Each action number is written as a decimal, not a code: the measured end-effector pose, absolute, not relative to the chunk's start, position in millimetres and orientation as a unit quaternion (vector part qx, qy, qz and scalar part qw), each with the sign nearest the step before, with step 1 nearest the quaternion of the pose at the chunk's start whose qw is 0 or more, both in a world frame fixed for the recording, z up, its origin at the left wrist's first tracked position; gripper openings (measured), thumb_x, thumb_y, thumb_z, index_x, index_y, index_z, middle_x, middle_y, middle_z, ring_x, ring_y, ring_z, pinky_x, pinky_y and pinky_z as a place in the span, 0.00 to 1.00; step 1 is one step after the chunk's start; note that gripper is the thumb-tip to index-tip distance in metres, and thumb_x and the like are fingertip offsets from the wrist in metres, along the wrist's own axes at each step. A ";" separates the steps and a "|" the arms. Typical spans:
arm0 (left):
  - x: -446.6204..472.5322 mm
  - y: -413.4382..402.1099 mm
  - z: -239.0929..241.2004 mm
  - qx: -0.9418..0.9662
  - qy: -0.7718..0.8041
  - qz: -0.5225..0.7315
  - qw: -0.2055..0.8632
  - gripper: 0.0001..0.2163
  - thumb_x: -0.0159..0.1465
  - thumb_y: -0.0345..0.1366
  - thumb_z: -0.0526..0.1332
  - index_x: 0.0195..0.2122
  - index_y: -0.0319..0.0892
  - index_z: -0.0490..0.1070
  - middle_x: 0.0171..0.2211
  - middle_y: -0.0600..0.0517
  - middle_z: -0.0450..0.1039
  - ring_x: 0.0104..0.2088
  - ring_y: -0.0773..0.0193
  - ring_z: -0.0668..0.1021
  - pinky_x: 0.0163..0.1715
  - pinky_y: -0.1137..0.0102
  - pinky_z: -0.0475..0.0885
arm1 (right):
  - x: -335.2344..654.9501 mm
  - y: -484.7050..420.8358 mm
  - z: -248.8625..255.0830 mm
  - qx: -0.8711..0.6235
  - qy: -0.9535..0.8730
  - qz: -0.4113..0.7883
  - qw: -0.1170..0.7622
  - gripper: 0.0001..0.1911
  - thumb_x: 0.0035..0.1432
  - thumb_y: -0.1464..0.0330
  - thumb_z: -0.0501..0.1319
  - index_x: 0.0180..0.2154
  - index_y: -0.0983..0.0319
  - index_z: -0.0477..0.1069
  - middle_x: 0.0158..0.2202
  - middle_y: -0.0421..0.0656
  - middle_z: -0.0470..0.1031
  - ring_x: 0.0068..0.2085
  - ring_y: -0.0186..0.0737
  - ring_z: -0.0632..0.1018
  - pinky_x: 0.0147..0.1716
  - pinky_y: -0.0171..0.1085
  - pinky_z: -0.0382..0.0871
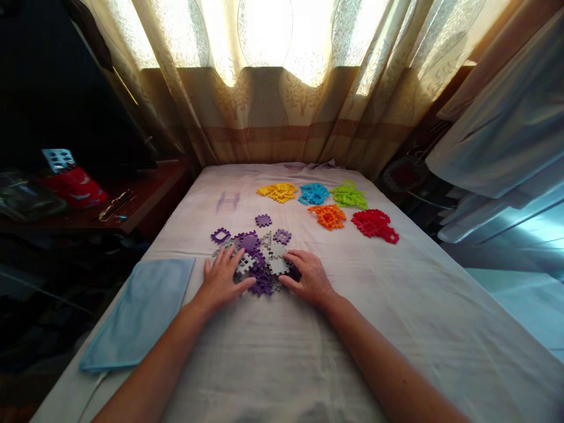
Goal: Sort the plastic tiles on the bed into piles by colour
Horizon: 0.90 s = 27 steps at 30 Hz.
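A mixed heap of purple interlocking plastic pieces (249, 242) and grey interlocking pieces (278, 265) lies on the white sheet between my hands. My left hand (222, 277) rests at the heap's left side, fingers spread over its edge. On the right side, my right hand (307, 276) touches the heap with thumb and fingers apart, near a dark piece partly hidden under it. A purple square piece (263, 220) sits apart just beyond the heap. Purple open-frame pieces lie at its far left (220, 235) and far right (282, 236).
Farther back are piles of yellow (277, 192), blue (313, 194), green (348, 194), orange (328, 217) and red pieces (375, 225). A light blue cloth pad (141, 314) lies left. A wooden desk (150, 191) holds glasses (115, 205). Curtains hang behind; clothes hang at right.
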State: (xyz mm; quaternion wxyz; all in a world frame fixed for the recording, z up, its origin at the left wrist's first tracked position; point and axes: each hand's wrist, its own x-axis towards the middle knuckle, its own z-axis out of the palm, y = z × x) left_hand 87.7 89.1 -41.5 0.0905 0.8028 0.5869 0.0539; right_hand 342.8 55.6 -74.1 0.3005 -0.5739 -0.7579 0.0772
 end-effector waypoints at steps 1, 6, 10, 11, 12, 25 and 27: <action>90.1 79.3 -45.8 0.814 0.572 0.061 0.085 0.35 0.62 0.55 0.59 0.68 0.50 0.55 0.70 0.42 0.51 0.69 0.40 0.54 0.64 0.39 0.49 | 340.8 53.8 -74.0 -0.569 -0.761 0.076 0.303 0.25 0.54 0.58 0.65 0.53 0.60 0.74 0.55 0.51 0.75 0.56 0.50 0.73 0.59 0.49 0.62; 117.3 49.1 -53.6 0.841 0.527 0.122 0.028 0.39 0.59 0.54 0.63 0.69 0.47 0.54 0.71 0.40 0.46 0.70 0.41 0.50 0.66 0.39 0.40 | 328.5 48.9 -69.9 -0.563 -0.755 0.066 0.330 0.16 0.57 0.64 0.62 0.47 0.59 0.77 0.51 0.49 0.77 0.54 0.47 0.74 0.58 0.48 0.63; 132.4 48.4 -55.3 0.847 0.517 0.121 0.023 0.38 0.60 0.53 0.62 0.68 0.43 0.55 0.70 0.39 0.51 0.69 0.42 0.54 0.66 0.38 0.41 | 332.3 51.0 -66.1 -0.565 -0.729 0.067 0.381 0.14 0.63 0.64 0.55 0.42 0.58 0.79 0.50 0.48 0.78 0.52 0.44 0.76 0.56 0.45 0.65; 133.1 49.8 -56.4 0.845 0.520 0.122 0.020 0.36 0.62 0.52 0.61 0.67 0.43 0.57 0.69 0.39 0.53 0.69 0.42 0.55 0.66 0.38 0.42 | 336.4 52.3 -66.0 -0.577 -0.710 0.075 0.397 0.15 0.63 0.63 0.54 0.40 0.59 0.78 0.47 0.48 0.79 0.50 0.44 0.77 0.54 0.43 0.67; 132.8 51.3 -57.8 0.844 0.522 0.123 0.015 0.33 0.63 0.51 0.60 0.66 0.43 0.59 0.69 0.39 0.54 0.69 0.42 0.56 0.65 0.38 0.41 | 341.6 53.7 -66.6 -0.595 -0.684 0.087 0.412 0.15 0.63 0.63 0.53 0.39 0.60 0.78 0.44 0.48 0.80 0.47 0.44 0.78 0.51 0.42 0.69; 134.4 47.3 -61.6 0.915 0.351 0.201 -0.016 0.23 0.66 0.49 0.59 0.61 0.56 0.66 0.66 0.49 0.62 0.67 0.47 0.61 0.67 0.42 0.38 | 400.9 67.4 -81.7 -0.734 -0.511 0.114 0.432 0.24 0.57 0.58 0.55 0.49 0.62 0.74 0.35 0.45 0.79 0.31 0.40 0.76 0.34 0.39 0.71; 135.6 47.3 -61.7 0.915 0.351 0.200 -0.014 0.22 0.65 0.50 0.59 0.60 0.56 0.68 0.66 0.49 0.62 0.67 0.46 0.61 0.67 0.42 0.38 | 403.3 68.7 -85.0 -0.731 -0.520 0.080 0.434 0.23 0.57 0.59 0.55 0.50 0.63 0.74 0.42 0.49 0.78 0.34 0.41 0.77 0.37 0.41 0.73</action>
